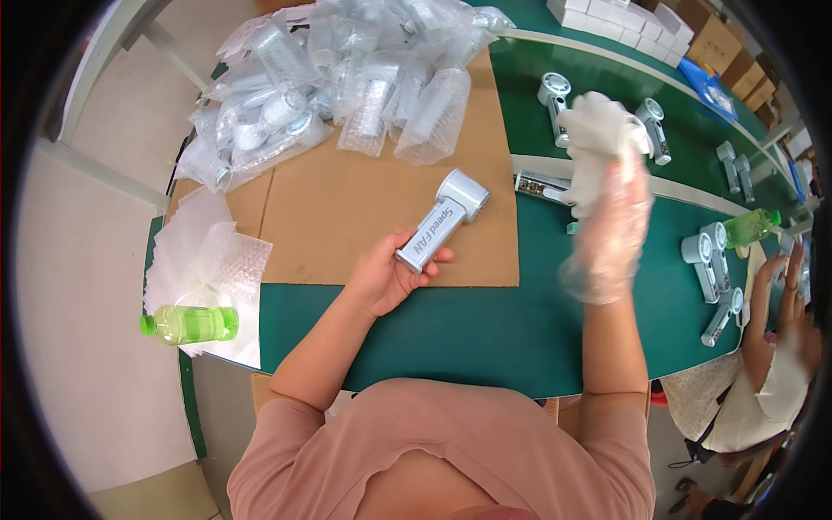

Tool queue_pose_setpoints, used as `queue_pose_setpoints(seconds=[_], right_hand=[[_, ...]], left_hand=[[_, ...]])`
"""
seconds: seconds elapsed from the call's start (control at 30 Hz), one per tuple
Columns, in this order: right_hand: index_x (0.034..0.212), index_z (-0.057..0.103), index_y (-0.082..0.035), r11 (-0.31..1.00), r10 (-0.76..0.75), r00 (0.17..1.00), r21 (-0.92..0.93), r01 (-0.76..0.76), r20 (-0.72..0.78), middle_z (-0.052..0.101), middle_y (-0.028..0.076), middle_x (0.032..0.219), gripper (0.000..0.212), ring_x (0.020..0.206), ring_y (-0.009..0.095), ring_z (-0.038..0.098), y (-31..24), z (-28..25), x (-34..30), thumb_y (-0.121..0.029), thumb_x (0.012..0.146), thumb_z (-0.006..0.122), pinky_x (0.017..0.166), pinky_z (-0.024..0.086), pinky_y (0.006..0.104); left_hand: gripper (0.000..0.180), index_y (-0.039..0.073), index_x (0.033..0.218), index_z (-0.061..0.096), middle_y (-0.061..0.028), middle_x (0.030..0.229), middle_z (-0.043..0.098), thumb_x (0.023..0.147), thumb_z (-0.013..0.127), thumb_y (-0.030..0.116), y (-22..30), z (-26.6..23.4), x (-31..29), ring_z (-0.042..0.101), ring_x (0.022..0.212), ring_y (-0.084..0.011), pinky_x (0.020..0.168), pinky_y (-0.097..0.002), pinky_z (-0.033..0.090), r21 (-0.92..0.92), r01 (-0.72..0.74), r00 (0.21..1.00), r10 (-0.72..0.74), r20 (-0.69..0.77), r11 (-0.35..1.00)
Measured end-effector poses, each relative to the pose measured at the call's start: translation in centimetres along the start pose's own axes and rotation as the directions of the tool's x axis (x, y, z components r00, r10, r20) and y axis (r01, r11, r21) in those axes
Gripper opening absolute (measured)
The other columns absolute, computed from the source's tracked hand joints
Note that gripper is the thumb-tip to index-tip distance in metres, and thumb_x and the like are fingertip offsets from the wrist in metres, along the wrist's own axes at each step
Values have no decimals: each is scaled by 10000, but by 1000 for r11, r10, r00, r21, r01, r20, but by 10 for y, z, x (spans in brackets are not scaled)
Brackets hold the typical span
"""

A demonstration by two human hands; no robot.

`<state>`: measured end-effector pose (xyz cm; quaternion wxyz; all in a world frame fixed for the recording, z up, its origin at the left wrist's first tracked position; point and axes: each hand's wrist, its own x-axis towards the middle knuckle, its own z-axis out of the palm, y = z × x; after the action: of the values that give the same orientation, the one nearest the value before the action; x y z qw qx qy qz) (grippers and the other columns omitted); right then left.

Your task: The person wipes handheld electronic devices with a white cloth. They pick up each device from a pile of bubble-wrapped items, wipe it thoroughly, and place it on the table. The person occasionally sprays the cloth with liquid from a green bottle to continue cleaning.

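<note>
My left hand (386, 276) is wrapped round the handle of a silver-grey handheld fan (440, 224), its round head tilted up and to the right above the cardboard. On the right, my right hand (614, 230), in a clear plastic glove and blurred by motion, grips a bunched white cloth (598, 139). Partly hidden behind that hand lies another fan (539, 185) with its handle showing inner parts. Another handheld fan (555, 100) is just beyond the cloth.
Bubble-wrap bags with fans (364, 82) are heaped on the cardboard sheet (347, 221). Bubble-wrap sheets (204, 251) and a green bottle (195, 324) lie left on the green table (485, 338). Several fans (718, 260) stand right, near a co-worker's hands (780, 277).
</note>
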<state>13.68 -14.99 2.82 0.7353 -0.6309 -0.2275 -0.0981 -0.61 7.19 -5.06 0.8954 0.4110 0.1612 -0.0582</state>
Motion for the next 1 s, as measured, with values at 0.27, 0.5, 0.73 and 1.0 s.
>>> queue_pose_setpoints(seconds=[0.27,0.5,0.73,1.0], right_hand=[[1254,574,-96,686,-92,746,-501,528,659,476,164,1369,472,1196,399,477,44,33,-21,-203,804,666,1002,371,485],[981,649,-80,815,-73,693,-358,456,717,599,114,1128,222,1051,338,537,52,28,-24,-154,771,652,935,415,448],[1034,620,-55,277,626,539,485,-830,564,644,87,1063,316,913,229,639,30,30,-24,-313,968,450,827,521,369],[1353,407,-90,462,374,552,367,-808,745,592,119,1111,487,949,243,629,26,44,-54,-298,939,557,706,562,440]], left_hand=[[304,1,1164,507,-142,928,654,974,426,223,-3,-1,-3,590,649,-118,509,-219,477,297,138,990,-133,-35,945],[360,43,1201,515,-18,837,590,909,602,234,1,12,-10,506,646,-56,565,-200,416,614,61,984,-149,93,787],[486,28,1309,448,-74,918,585,890,617,206,-10,1,-14,525,745,-104,641,-243,441,500,-157,969,34,246,851],[361,33,1281,408,-48,925,566,953,509,143,-35,36,0,538,721,-78,599,-220,445,440,-394,913,397,90,807]])
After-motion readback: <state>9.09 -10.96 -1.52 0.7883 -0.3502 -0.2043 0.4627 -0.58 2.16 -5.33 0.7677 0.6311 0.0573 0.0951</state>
